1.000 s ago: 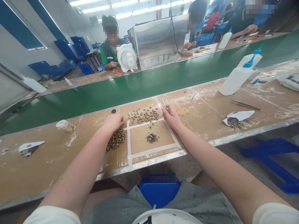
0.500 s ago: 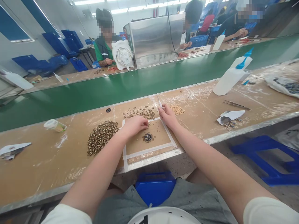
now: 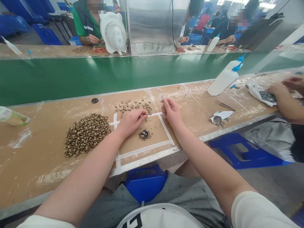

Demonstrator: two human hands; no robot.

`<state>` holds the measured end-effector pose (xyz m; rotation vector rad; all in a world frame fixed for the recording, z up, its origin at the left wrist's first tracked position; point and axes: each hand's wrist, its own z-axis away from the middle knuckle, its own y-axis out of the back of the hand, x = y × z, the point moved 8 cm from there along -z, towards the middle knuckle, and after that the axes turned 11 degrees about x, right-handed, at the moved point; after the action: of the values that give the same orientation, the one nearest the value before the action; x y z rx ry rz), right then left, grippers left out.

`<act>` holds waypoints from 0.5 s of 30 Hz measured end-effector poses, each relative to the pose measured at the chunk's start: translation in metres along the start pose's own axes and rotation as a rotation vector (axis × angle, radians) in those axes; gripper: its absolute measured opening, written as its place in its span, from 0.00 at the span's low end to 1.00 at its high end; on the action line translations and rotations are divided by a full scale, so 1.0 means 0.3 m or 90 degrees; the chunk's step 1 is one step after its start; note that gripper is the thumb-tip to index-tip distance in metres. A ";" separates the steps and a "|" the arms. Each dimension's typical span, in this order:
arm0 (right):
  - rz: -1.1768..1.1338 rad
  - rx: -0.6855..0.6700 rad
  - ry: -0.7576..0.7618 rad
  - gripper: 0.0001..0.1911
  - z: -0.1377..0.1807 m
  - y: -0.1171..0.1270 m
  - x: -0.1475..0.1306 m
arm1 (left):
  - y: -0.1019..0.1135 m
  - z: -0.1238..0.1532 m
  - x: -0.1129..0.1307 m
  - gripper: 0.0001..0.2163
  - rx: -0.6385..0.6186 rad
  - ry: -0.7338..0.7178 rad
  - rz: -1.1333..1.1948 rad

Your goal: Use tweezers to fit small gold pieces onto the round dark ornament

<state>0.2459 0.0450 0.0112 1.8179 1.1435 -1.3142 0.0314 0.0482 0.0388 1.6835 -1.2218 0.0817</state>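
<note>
My left hand (image 3: 134,121) is closed in a pinch over the taped square, a small brass-coloured part (image 3: 146,119) at its fingertips. Just below lies a small round black dish (image 3: 144,134) with bits inside and a wet patch around it. My right hand (image 3: 171,111) is closed by the square's upper right corner, around a slim pointed tool (image 3: 162,98) that is mostly hidden; only its tip shows. Loose brass-coloured parts (image 3: 127,106) are scattered behind my left hand. A large heap of similar parts (image 3: 87,134) sits left of my left forearm.
At the right stand white squeeze bottles (image 3: 223,83) with blue nozzles; nearer are tweezers (image 3: 225,105) and a paper scoop (image 3: 220,116). A co-worker's hands (image 3: 285,90) work at far right. A black disc (image 3: 95,100) and plastic cup (image 3: 11,116) lie left. Beyond runs a green belt (image 3: 71,77).
The view has turned and tilted down, and a co-worker's arms have come into view at right. My right hand now covers more of the slim tool. My left hand stays pinched near the dish.
</note>
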 end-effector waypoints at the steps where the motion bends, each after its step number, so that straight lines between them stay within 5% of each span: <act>1: 0.017 0.034 0.009 0.27 0.005 0.046 -0.012 | -0.001 0.000 0.001 0.09 0.007 -0.003 0.012; 5: 0.148 0.096 0.004 0.23 0.039 0.254 -0.021 | -0.002 -0.003 -0.005 0.08 0.028 0.011 0.079; 9: 0.427 0.092 0.060 0.23 0.083 0.408 -0.017 | -0.006 -0.008 -0.032 0.07 0.039 0.082 0.164; 15: 0.634 0.058 0.092 0.23 0.128 0.422 -0.015 | -0.017 -0.015 -0.034 0.05 0.017 0.124 0.206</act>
<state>0.3432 -0.0445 0.0023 2.1185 0.1244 -0.6436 0.0324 0.0584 0.0320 1.4500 -1.3364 0.4504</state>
